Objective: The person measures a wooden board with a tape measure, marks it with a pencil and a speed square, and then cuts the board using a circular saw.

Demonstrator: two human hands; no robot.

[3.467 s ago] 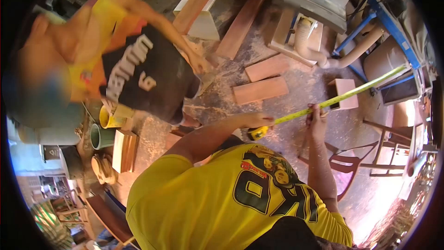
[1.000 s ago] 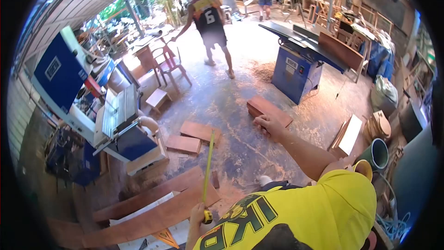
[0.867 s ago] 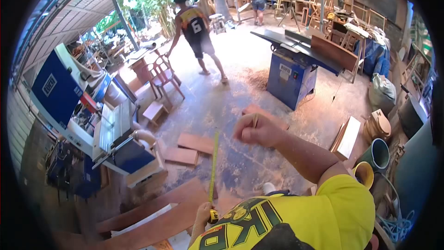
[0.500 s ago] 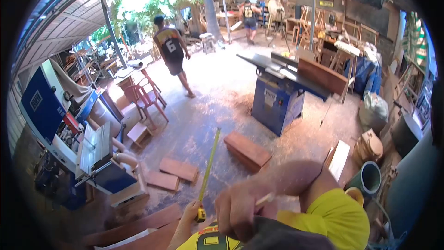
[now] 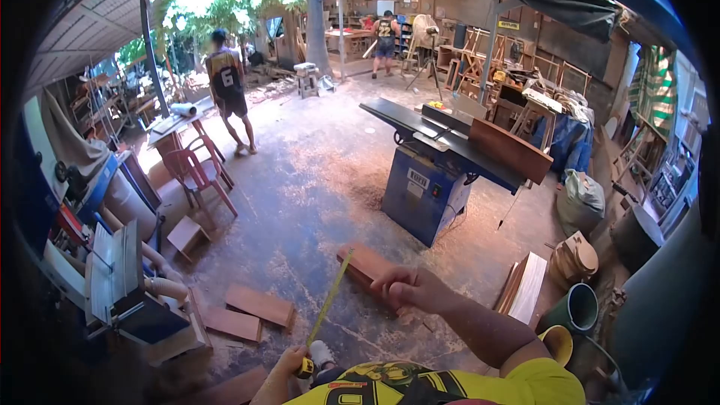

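Low in the frame, my left hand (image 5: 289, 364) is wrapped round a yellow tape measure (image 5: 305, 367). Its yellow blade (image 5: 330, 297) runs out up and to the right, with its tip at the near-left end of a reddish-brown wooden block (image 5: 358, 261) on the floor. Over the right part of that block hangs my right hand (image 5: 405, 289), fingers curled; whether something small is held between them is hidden. Two reddish boards (image 5: 259, 305) lie on the floor left of the tape.
A blue planer machine (image 5: 424, 191) stands ahead, bearing a brown board (image 5: 510, 150). One person (image 5: 227, 79) is at the left, another (image 5: 385, 37) at the back. Red chairs (image 5: 196, 172) stand left; pale planks (image 5: 525, 289) and a green bin (image 5: 576, 307) are right.
The view has shifted, and my right hand has moved from near my chest out over the block. The tape's tip now reaches the block. The person at the left has walked further left.
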